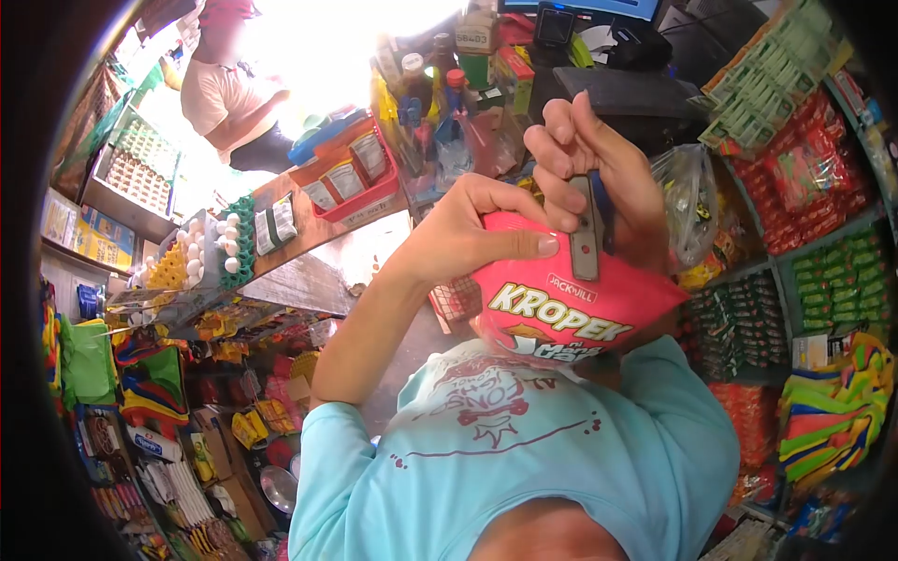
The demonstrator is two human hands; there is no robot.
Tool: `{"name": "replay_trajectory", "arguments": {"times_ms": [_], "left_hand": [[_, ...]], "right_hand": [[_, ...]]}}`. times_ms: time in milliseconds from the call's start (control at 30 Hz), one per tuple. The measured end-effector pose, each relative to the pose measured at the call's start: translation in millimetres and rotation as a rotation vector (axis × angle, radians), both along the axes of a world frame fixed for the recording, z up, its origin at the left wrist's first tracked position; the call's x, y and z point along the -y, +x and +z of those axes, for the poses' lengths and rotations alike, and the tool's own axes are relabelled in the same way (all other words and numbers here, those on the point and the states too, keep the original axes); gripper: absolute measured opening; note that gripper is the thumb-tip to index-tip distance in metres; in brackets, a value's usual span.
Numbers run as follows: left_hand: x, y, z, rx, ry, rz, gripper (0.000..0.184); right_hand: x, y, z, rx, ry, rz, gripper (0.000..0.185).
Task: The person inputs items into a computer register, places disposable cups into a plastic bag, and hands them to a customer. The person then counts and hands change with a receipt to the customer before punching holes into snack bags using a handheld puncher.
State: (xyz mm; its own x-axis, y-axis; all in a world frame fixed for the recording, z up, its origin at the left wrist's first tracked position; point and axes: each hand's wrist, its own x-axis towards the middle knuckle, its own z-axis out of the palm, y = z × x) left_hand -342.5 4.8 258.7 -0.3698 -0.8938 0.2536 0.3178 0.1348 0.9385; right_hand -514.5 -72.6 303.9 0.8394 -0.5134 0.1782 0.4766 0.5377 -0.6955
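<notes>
My left hand [482,224] grips the upper left edge of a pink-red Kropek snack bag [571,304], with the thumb pressed on its front. The bag hangs tilted before my chest, its printed side towards me. My right hand [603,154] is closed around a narrow grey tool with a red dot, which looks like a stapler [585,238]. Its lower end lies over the bag's upper part. The fingers of both hands nearly meet at the bag's top. Part of the bag's top edge is hidden behind them.
A counter [309,266] at left carries egg trays [201,248] and a red basket [374,192] of packets. Bottles [412,79] and a monitor [599,7] stand ahead. Shelves of snack packs [739,323] line the right. A person [229,103] stands beyond the counter.
</notes>
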Motion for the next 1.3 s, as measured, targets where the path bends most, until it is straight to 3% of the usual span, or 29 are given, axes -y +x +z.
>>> {"name": "replay_trajectory", "arguments": {"times_ms": [167, 367, 500, 600, 767, 867, 1000, 1067, 1167, 1300], "left_hand": [[-6, 11, 12, 0.19, -0.082, -0.02, 0.012], [-8, 25, 16, 0.297, -0.024, -0.065, 0.013], [-6, 21, 11, 0.178, 0.003, -0.043, 0.013], [-6, 14, 14, 0.155, -0.064, -0.027, 0.013], [-8, 11, 26, 0.128, -0.052, -0.022, 0.013], [-7, 12, 26, 0.196, -0.109, -0.044, 0.014], [-3, 4, 10, 0.249, -0.207, -0.06, 0.014], [-2, 4, 10, 0.227, -0.147, -0.031, 0.013], [-4, 10, 14, 0.168, -0.024, 0.033, 0.013], [-4, 15, 14, 0.107, -0.009, 0.035, 0.012]], "right_hand": [[-5, 1, -2, -0.106, -0.1, 0.011, 0.043], [-6, 7, -23, 0.608, -0.322, 0.165, 0.047], [-8, 3, -7, 0.69, -0.626, -0.017, 0.047], [-2, 4, 1, 0.804, -0.532, 0.074, 0.046], [5, 2, -6, 0.794, -0.116, 0.075, 0.039], [15, 5, -2, 0.846, -0.26, 0.332, 0.039], [23, 6, 18, 0.736, -0.686, 0.605, 0.04], [27, 0, 20, 0.652, -0.778, 0.529, 0.04], [10, -12, 10, 0.607, -0.779, 0.07, 0.038], [3, -2, -1, 0.506, -0.667, -0.153, 0.039]]}}
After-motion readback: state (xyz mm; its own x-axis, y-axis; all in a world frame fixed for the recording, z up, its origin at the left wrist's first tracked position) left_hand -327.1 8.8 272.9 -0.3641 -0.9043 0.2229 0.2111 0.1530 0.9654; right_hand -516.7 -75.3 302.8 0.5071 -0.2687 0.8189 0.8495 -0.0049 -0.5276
